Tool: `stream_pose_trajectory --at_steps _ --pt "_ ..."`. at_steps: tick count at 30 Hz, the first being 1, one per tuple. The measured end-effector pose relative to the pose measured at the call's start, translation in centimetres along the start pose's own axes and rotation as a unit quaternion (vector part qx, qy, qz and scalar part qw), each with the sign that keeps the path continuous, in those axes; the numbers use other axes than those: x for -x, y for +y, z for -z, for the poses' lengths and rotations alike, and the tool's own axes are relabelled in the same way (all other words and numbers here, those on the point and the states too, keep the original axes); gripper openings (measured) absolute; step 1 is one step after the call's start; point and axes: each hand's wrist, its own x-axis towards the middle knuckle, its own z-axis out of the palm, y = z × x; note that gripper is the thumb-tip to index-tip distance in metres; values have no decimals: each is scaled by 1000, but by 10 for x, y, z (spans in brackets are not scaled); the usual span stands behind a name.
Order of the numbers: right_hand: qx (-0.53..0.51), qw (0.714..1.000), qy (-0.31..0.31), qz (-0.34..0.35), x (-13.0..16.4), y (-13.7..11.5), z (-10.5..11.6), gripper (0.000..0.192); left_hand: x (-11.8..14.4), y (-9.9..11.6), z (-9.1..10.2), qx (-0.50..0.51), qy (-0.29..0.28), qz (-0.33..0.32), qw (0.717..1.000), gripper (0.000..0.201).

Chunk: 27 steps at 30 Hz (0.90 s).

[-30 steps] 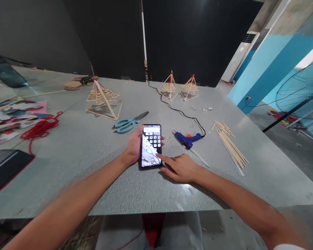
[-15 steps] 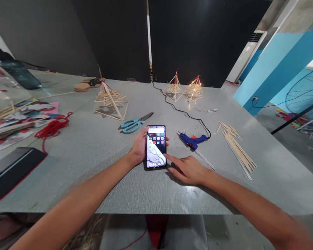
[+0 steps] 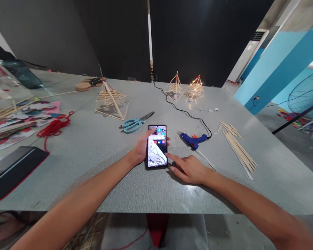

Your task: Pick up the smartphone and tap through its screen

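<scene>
Here the left hand [image 3: 141,150] fingers clasp the phone [image 3: 157,146], hiding its left edge.

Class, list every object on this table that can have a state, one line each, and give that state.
phone: screen lit, gripped by left hand
right hand: forefinger at phone's edge
scissors: blades closed
glue gun: lying down, cord attached
far pyramid: lights on

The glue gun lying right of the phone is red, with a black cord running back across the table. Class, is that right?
Not quite. The head view shows the glue gun is blue, not red. It does lie right of the phone, and its black cord runs back across the table.
</scene>
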Motion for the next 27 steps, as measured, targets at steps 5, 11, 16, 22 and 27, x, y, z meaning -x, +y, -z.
stream_pose_trajectory --at_steps 5,11,16,22,27 --pt "8 1000 4 -2 0 0 0 59 0 5 0 51 -21 2 998 68" --pt "3 1000 5 -1 0 1 -1 59 0 5 0 42 -26 2 999 62" --pt "5 999 -1 49 1 3 0 53 0 5 1 38 -20 -8 999 61" --pt "16 996 0 89 1 2 2 47 -1 3 2 37 -20 -11 999 61" --pt "20 999 13 45 0 0 -1 52 -3 2 4 44 -33 -6 998 61"
